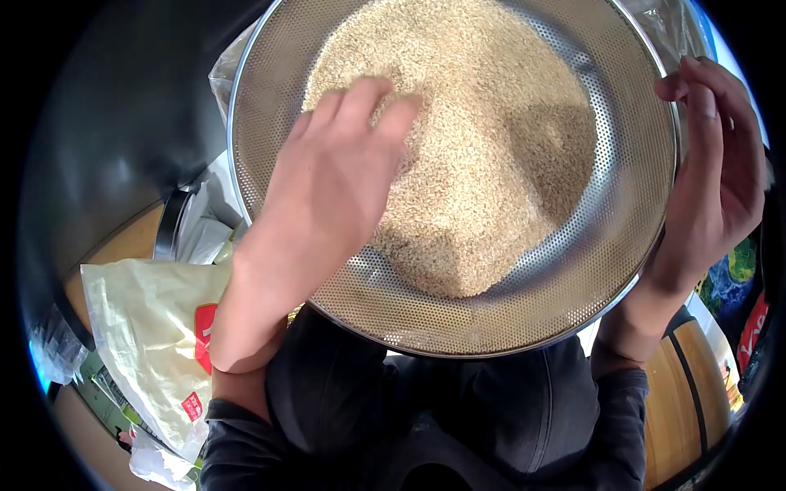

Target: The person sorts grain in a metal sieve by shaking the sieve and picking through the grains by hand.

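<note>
A wide round metal sieve (491,327) with perforated walls sits above my lap. It holds a large heap of pale tan grain (467,155). My left hand (344,155) is over the left part of the heap, its spread fingertips at the grain and slightly blurred; nothing shows in its grasp. On the right, my right hand (708,147) is beside the sieve's rim, thumb and fingers pinched together near the edge. What those fingers hold, if anything, is too small to tell.
A pale plastic bag with red marks (147,319) lies at the lower left, near a dark cylinder-like surface (123,123). Clear plastic (671,29) shows behind the sieve. A wooden surface (675,401) is at the lower right, below colorful packaging (741,266).
</note>
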The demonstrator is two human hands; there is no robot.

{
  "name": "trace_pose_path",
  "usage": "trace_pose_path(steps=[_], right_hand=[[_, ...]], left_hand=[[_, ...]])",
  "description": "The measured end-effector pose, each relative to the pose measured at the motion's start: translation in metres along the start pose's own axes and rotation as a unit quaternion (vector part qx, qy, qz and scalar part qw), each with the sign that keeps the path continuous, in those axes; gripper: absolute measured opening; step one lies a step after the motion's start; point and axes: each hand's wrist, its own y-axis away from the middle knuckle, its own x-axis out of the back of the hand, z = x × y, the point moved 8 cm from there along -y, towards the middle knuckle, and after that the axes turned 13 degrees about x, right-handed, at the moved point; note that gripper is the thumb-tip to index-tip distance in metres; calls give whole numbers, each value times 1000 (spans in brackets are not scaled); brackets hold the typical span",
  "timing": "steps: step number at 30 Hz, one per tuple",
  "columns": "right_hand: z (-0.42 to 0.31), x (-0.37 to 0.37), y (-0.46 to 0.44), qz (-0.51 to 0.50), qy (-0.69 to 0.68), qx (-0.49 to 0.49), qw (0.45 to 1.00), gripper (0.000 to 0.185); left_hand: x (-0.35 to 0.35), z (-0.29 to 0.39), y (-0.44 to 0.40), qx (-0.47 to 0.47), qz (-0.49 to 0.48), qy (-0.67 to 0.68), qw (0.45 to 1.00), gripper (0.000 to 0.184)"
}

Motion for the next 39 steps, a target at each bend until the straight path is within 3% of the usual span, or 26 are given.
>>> trace_pose_path(steps=[4, 7, 9, 13, 15, 22, 24, 25, 27, 31, 35, 37, 38, 39], right_hand=[[-3, -2, -1, 2, -4, -1, 1000, 22], [-7, -3, 1, 26, 13, -30, 999, 21], [-7, -5, 1, 31, 26, -32, 999, 21], [-1, -2, 2, 22, -14, -25, 999, 21], [-1, 1, -1, 20, -18, -20, 999, 22], [-9, -5, -1, 1, -3, -4, 1000, 21], [-9, -7, -2, 10, -22, -13, 1000, 21], [-14, -13, -3, 17, -24, -14, 999, 21], [-16, -15, -5, 28, -28, -12, 999, 21], [-18, -22, -9, 9, -59, 28, 998, 20], [-18, -21, -12, -17, -50, 33, 998, 19], [-13, -18, -8, -29, -36, 25, 999, 19], [-14, -17, -8, -33, -32, 35, 998, 19], [-13, -18, -8, -34, -30, 40, 998, 19]], left_hand=[[-19, 15, 6, -36, -18, -45, 998, 35], [-32, 52, 33, -130, -250, 65, 957, 42], [-40, 68, 54, -157, -336, 119, 921, 44], [-40, 85, 76, -194, -393, 84, 895, 44], [-39, 89, 78, -205, -337, 62, 917, 46], [-42, 106, 63, -228, -345, 46, 909, 43], [-34, 106, 42, -225, -211, 136, 941, 40], [-29, 101, 28, -225, -209, 137, 942, 40], [-35, 80, -6, -158, -311, 100, 932, 35], [2, 19, -73, -107, 15, 96, 990, 27], [10, 6, -84, -61, 95, 63, 992, 20], [-5, 8, -87, -91, 90, 75, 989, 38], [-9, 7, -83, -92, 89, 75, 989, 38], [-13, 18, -74, -108, 23, 97, 989, 35]])
